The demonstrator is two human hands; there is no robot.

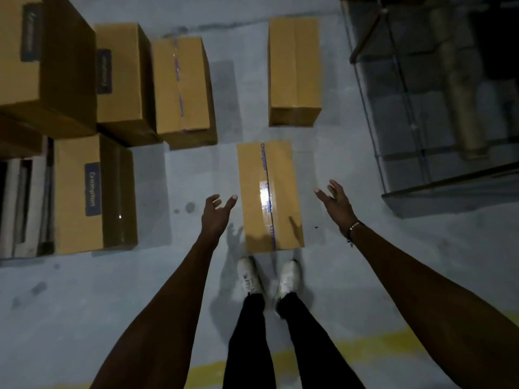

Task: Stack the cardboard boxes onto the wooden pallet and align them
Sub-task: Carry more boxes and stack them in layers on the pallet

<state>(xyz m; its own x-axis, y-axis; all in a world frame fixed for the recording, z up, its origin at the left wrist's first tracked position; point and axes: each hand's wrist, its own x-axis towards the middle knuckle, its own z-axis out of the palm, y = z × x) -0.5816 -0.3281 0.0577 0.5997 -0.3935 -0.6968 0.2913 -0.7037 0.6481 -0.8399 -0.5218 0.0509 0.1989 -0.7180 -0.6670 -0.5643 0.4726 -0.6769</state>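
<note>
Progress, partial: 4 boxes (120, 80) stacked left by the pallet (22, 203); 2 on the floor, nearest box (269, 195) unlifted between left hand (216, 213) and right hand (335, 200), both spread, gripping nothing.

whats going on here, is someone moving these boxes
A person stands over a taped cardboard box lying on the floor just ahead of their shoes. The left hand and right hand are open on either side of it, not touching yet, as if about to lift it. Another box sits alone farther ahead, and stacked boxes stand at the left, where pallet slats seem to show at the edge.
</note>
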